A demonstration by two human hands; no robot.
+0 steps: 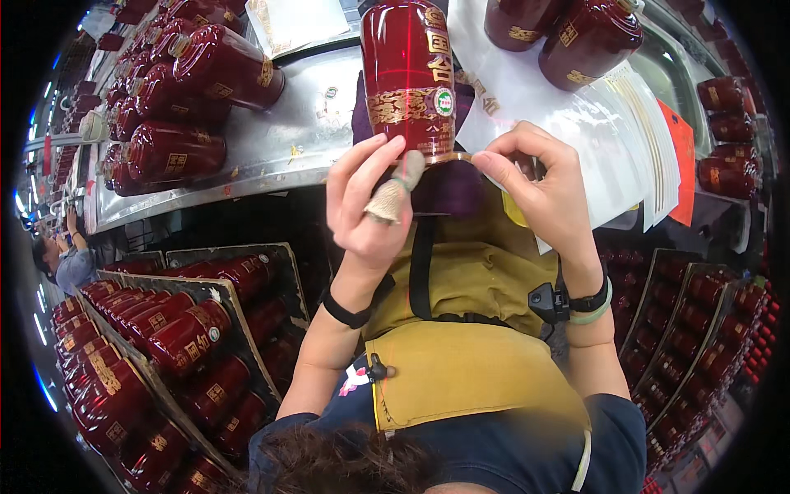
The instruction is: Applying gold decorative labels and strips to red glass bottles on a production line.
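Observation:
A glossy dark red bottle (409,78) with gold lettering and a gold patterned band lies in front of me, its base toward me. Under it shows a dark purple cloth (448,188). My left hand (368,193) is at the base's left side, fingers bent against the bottle; a pale cloth cover wraps its thumb. At the base's right edge, my right hand (536,177) pinches the end of a thin gold strip (461,156) between thumb and index finger. The strip runs along the bottle's lower rim.
More red bottles (226,66) crowd the metal table (309,99) at left; others (591,41) stand at far right. White sheets (576,140) and an orange sheet (676,160) lie right. Crates of bottles (177,329) flank me below. Another person (66,262) is at far left.

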